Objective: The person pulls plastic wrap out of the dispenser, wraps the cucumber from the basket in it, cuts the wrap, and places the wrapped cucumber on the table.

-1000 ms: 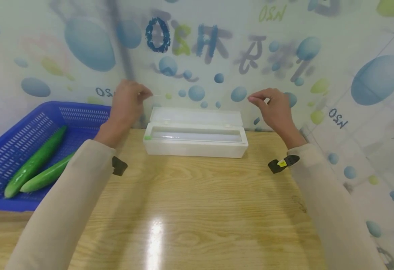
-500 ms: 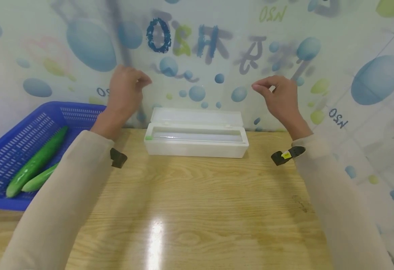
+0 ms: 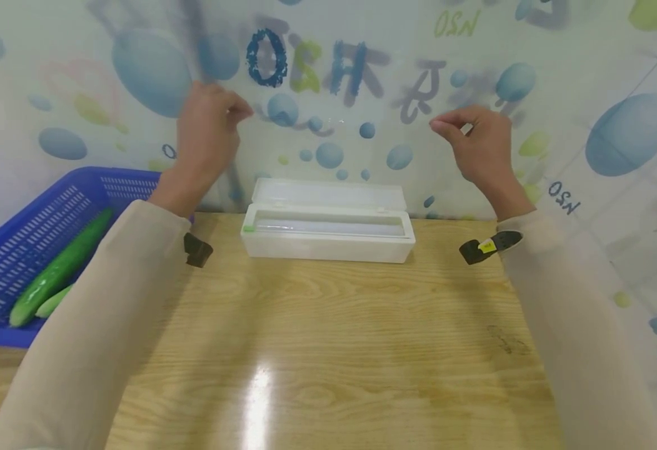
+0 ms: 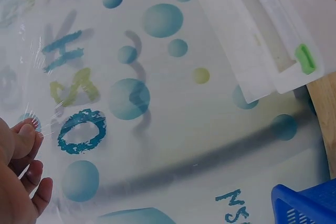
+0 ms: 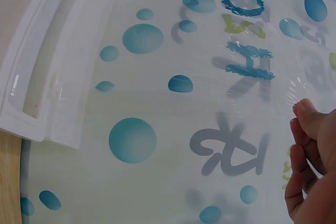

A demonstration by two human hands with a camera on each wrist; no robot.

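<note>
My left hand (image 3: 207, 134) pinches one upper corner of a clear sheet of cling film (image 4: 48, 120) between thumb and fingertips. Opposite it, my right hand (image 3: 481, 149) pinches the other corner, where creases in the film (image 5: 297, 91) fan out from the fingertips. Stretched between both hands, the sheet is nearly invisible in the head view, apart from faint glints. Below the hands, a white cling film dispenser box (image 3: 328, 247) stands on the table against the wall. Its lid (image 3: 328, 195) is raised at the back, and a green slider (image 4: 305, 59) sits at its left end.
A blue plastic basket (image 3: 13, 337) stands at the left with a cucumber (image 3: 64, 265) and a second cucumber (image 3: 52, 302), partly hidden by the left sleeve. The wooden table (image 3: 328, 337) ends at a patterned wall (image 3: 328, 37) behind the box.
Both hands have risen and spread slightly apart, still pinching the film, which stretches higher above the box. The box and basket stay in place.
</note>
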